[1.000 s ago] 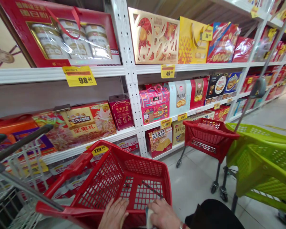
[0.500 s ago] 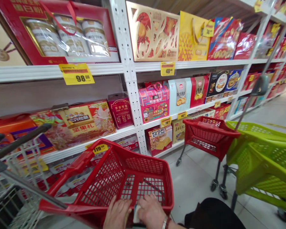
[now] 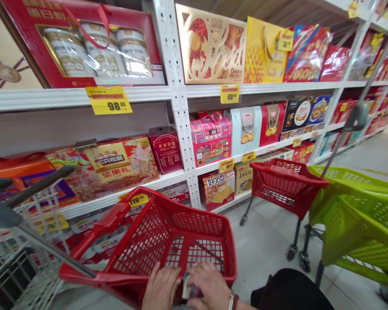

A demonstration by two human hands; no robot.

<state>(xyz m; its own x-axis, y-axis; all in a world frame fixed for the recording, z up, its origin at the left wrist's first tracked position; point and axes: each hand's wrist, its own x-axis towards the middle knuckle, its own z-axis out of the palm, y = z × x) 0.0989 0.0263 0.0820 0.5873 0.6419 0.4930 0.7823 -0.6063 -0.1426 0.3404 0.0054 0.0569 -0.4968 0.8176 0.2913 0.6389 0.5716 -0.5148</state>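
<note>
A red plastic shopping cart (image 3: 231,254) with a lattice basket is right in front of me. My left hand (image 3: 161,284) lies over its near rim, fingers bent across the edge and thumb hidden. Close beside it, my right hand (image 3: 210,282) is closed at the same rim, wearing a bracelet at the wrist. Between the two hands a small whitish piece, like a folded cloth (image 3: 185,287), sticks out from the right hand's grip. Something dark purplish shows under those fingers, too blurred to name. Through the lattice floor I see grey tile.
A white wire cart (image 3: 29,241) with a grey handle stands at left. To the right are a smaller red cart (image 3: 278,189) and a green cart (image 3: 349,232). White shelves (image 3: 132,94) with boxed gifts and yellow price tags run behind. My dark-clothed knee (image 3: 287,290) is at the bottom.
My right hand has turned slightly at the rim, and a purplish bit now shows beneath its fingers. The left hand stays over the edge. The view has shifted a little.
</note>
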